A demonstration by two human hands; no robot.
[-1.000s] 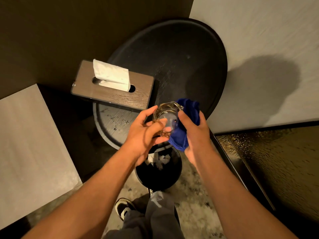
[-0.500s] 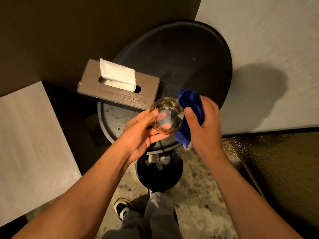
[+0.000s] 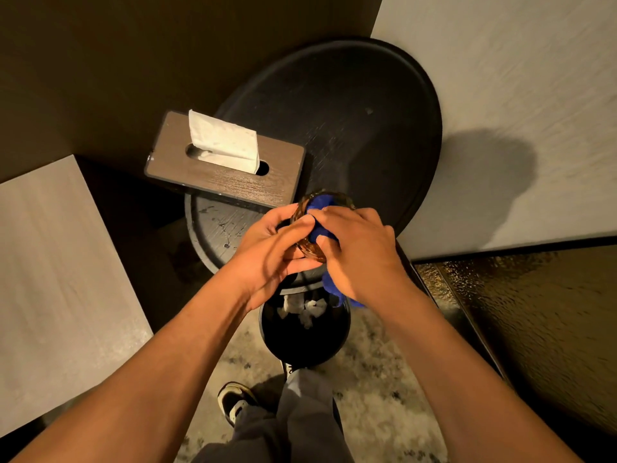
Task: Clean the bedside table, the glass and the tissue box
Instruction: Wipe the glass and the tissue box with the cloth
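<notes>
Cloth (image 3: pixel 321 202) now pushed inside glass (image 3: pixel 309 248) by right hand (image 3: pixel 359 253) pinching it; left hand (image 3: pixel 272 248) beside grips glass, steadying for wiping.

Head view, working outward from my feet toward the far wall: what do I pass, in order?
Shoe → waste bin → hands wiping the glass with the blue cloth → tissue box → round tabletop.

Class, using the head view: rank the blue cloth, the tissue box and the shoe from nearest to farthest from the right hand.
1. Blue cloth: gripped by the right hand, stuffed into the glass.
2. Tissue box: up and left, on the table's lower tier.
3. Shoe: far below, on the floor.
</notes>
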